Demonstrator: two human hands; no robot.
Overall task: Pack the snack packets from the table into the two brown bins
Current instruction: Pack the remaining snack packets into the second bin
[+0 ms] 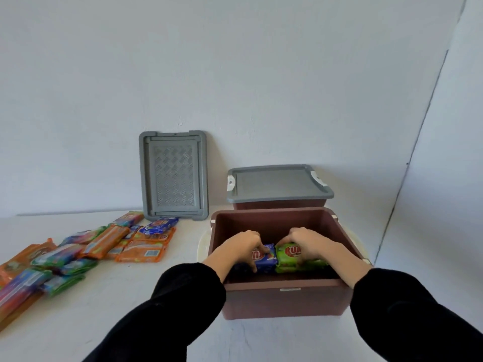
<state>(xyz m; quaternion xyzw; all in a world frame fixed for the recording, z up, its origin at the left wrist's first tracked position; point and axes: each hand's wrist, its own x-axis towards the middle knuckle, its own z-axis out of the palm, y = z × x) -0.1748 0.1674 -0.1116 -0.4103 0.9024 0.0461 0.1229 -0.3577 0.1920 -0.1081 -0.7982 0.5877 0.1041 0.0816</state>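
Observation:
An open brown bin (285,299) stands in front of me on the white table. Both my hands reach down inside it. My left hand (241,248) grips a blue snack packet (266,259). My right hand (307,244) grips a green snack packet (288,256) right beside the blue one. More green packets lie under it; the bin's floor is mostly hidden. Behind it stands a second brown bin (279,205), closed with a grey lid (277,182). A heap of orange, blue and green snack packets (86,252) lies on the table at the left.
A loose grey lid (173,176) leans upright against the white wall behind the packets. A pale round tray edge (202,246) shows under the open bin's left side. The wall corner runs down at the right.

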